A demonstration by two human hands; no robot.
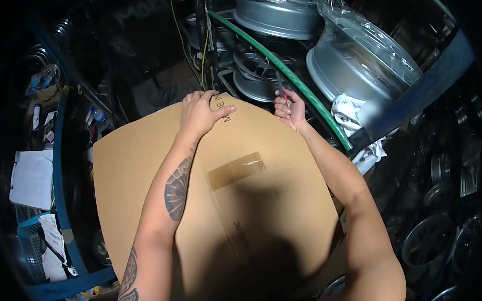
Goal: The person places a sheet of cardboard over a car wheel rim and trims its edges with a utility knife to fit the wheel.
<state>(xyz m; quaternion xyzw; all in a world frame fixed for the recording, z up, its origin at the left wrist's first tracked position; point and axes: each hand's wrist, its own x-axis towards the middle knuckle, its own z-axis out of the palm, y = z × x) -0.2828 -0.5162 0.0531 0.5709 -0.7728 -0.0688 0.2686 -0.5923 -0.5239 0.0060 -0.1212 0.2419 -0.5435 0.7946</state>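
A large brown cardboard sheet point(143, 162) with rounded edges fills the middle of the view. Brown tape point(236, 171) is stuck across its centre, and dark printing shows near its top edge. My left hand point(200, 112) lies on the top of the cardboard, thumb apart from the fingers, with fingertips at the far edge. At the upper right edge of the sheet, my right hand point(290, 108) is closed around a small tool point(282, 90) with a dark blade-like part and red on it. The tool points up and away from the cardboard.
Silver wheel rims point(347, 66) stand on a rack beyond the cardboard, some in clear plastic. A green hose point(280, 62) runs diagonally before them. White crumpled material point(349, 113) lies at the right beside a blue beam point(415, 91). Papers point(32, 179) and a blue basket point(31, 243) are left.
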